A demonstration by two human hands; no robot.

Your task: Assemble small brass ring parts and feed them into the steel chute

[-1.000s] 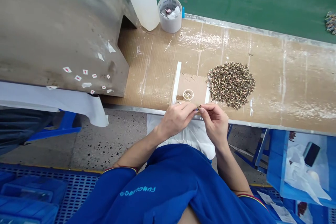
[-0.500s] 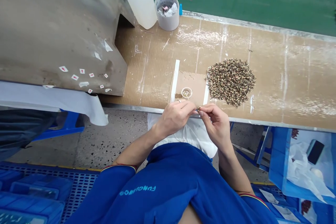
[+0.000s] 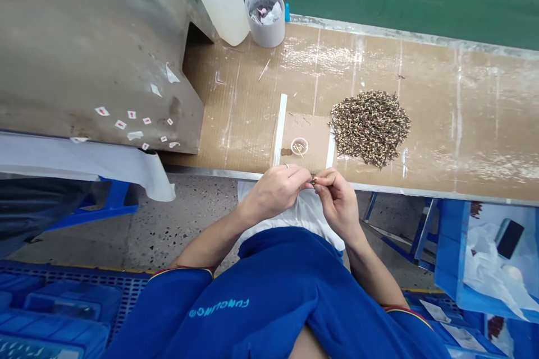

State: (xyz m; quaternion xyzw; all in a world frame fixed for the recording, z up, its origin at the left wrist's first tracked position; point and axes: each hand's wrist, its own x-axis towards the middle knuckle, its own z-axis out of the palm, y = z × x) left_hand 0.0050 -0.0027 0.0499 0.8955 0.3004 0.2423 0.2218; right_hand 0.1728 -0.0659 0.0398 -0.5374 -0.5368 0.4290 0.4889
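Note:
My left hand (image 3: 280,188), with a ring on one finger, is closed in a pinch just past the table's front edge. Opposite it, my right hand (image 3: 338,202) pinches too, its fingertips meeting those of the left. Between them is a tiny dark and gold piece (image 3: 314,180), mostly covered by the fingers. A small round clear dish (image 3: 299,146) with a thin pale stick in it sits on a brown cardboard pad (image 3: 314,129) just beyond my hands. To the right is a heap of small dark and cream pieces (image 3: 370,128).
A tub holding scraps (image 3: 269,36) stands at the back beside a tall white sheet (image 3: 223,0). The metal housing (image 3: 138,56) bounds the left side. At lower right, a blue bin (image 3: 448,258) holds white plastic and a dark phone-like object (image 3: 509,238).
Both hands have shifted slightly left and toward my body, the right one more. The tiny piece stays between the fingertips. The view has tilted a little.

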